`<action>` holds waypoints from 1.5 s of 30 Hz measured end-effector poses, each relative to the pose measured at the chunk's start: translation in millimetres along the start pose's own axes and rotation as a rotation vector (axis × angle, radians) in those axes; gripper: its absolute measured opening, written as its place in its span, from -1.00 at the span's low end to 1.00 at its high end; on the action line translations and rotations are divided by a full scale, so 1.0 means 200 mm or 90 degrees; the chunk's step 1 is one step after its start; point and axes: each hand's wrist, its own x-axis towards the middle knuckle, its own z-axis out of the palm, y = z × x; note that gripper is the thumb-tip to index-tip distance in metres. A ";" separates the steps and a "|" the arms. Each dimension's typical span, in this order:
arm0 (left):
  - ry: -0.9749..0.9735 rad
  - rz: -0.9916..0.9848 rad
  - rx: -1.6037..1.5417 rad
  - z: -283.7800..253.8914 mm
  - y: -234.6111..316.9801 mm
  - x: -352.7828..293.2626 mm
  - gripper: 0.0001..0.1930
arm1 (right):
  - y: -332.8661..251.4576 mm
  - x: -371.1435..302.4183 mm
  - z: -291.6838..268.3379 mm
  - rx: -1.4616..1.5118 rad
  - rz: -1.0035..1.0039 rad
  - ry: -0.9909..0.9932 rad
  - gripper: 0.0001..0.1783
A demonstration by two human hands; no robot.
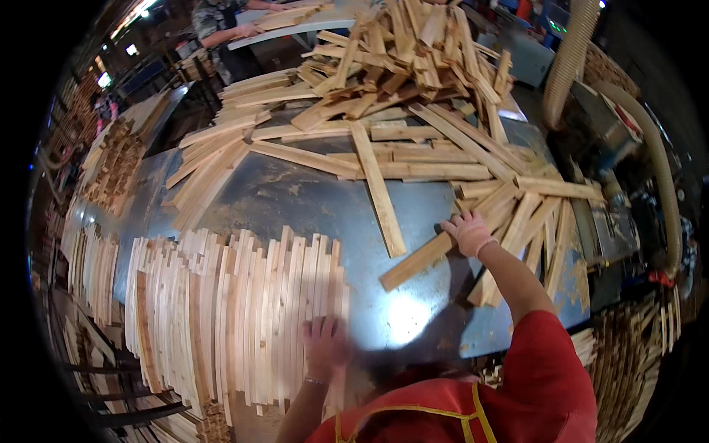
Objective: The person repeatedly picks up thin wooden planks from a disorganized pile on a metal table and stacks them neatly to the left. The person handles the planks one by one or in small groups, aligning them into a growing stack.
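My right hand (470,232), in a pale glove, reaches over the metal table and is closed on a wooden strip (418,262). The strip slants toward me across other loose wooden strips (523,221). Close to my body, my left hand (325,345) lies on the right edge of a row of wooden strips (244,317), its slightly blurred fingers apart. The strips in this row stand side by side, their far ends uneven. One long strip (378,190) lies on the table between the row and my right hand.
A tall, tangled heap of strips (413,63) covers the table's far side. Ribbed hoses (570,63) and machinery stand at the right. Another person (225,33) handles wood at the far left. Stacked strips (114,166) lie along the left.
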 end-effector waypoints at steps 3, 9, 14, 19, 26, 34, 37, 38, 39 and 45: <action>0.029 0.002 0.007 0.01 -0.01 0.01 -0.49 | -0.03 0.12 -0.19 0.075 -0.131 -0.182 -0.34; 0.031 -0.018 -0.055 -0.09 0.01 0.08 -0.55 | -0.10 0.34 -0.64 0.538 -0.085 -0.249 -0.22; 0.083 0.003 -0.027 0.05 -0.03 0.09 -0.56 | -0.32 0.88 -0.30 0.547 0.199 0.132 0.11; 0.066 0.007 -0.029 -0.08 -0.03 0.06 -0.62 | -0.60 0.89 -0.37 0.599 0.334 0.006 0.14; 0.049 -0.011 -0.010 -0.03 -0.01 0.00 -0.68 | -0.54 0.27 -0.27 1.051 0.200 0.075 0.17; -0.227 -0.316 -0.755 -0.65 0.25 0.24 -0.25 | -1.29 -0.19 -0.45 1.312 0.059 0.159 0.08; -0.086 -0.338 -0.747 -0.39 0.03 0.02 -0.29 | -1.34 -0.26 -0.56 1.398 0.145 0.134 -0.09; -0.034 -0.351 -0.729 -0.35 -0.07 -0.10 -0.30 | -1.34 -0.27 -0.52 1.429 0.131 0.116 -0.19; 0.020 -0.344 -0.742 -0.32 -0.17 -0.18 -0.33 | -1.34 -0.31 -0.44 1.415 0.179 0.159 -0.35; -0.025 -0.514 -0.292 -0.79 -0.80 -0.67 -0.51 | -1.42 -0.53 -0.09 0.870 0.240 -0.105 -0.32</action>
